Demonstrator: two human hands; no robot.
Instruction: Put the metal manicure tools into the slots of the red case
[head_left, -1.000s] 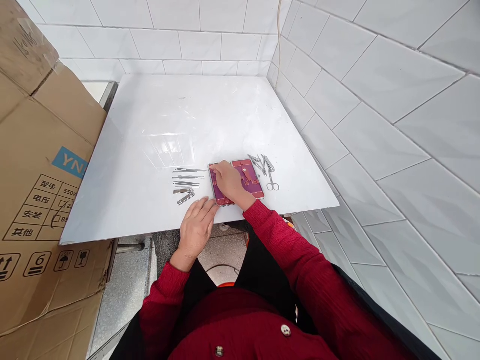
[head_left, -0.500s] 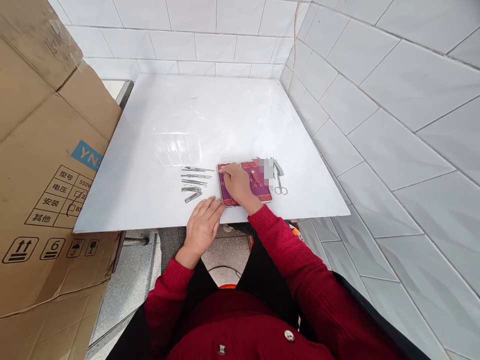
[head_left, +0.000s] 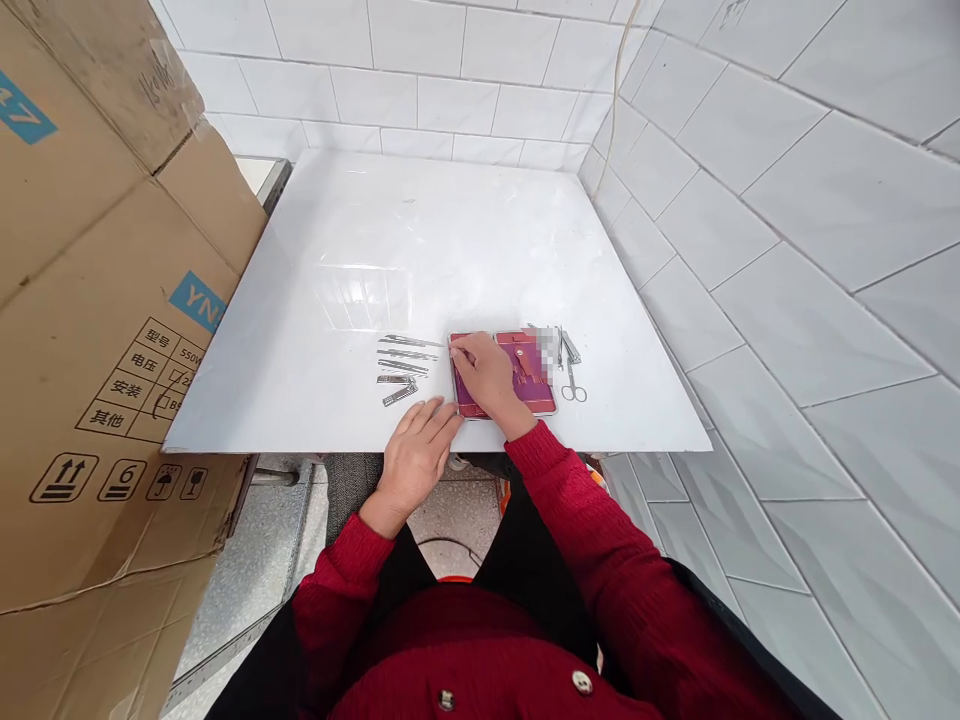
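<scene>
A red and purple manicure case [head_left: 537, 405] lies unfolded near the front edge of the white table. My right hand [head_left: 486, 378] reaches over its left half, fingers bent and drawn together at the upper left edge; anything between the fingertips is hidden. Stretched out flat, my left hand [head_left: 416, 450] rests at the table edge with its fingertips by the case's lower left corner. Left of the case lie several thin metal tools [head_left: 405, 353] and nail clippers [head_left: 399, 392]. To its right are small scissors [head_left: 574, 390] and another clipper [head_left: 571, 347].
The white table [head_left: 480, 240] meets tiled walls at the back and right. A tall cardboard box [head_left: 112, 300] stands close along the left side. A thin cable [head_left: 616, 100] hangs in the back right corner. A blurred patch [head_left: 545, 352] covers part of the case's right side.
The whole view has shifted, so the table and case appear slightly farther right. My right hand stays at the case's upper left edge with a small shift of the fingers; my left hand keeps its place.
</scene>
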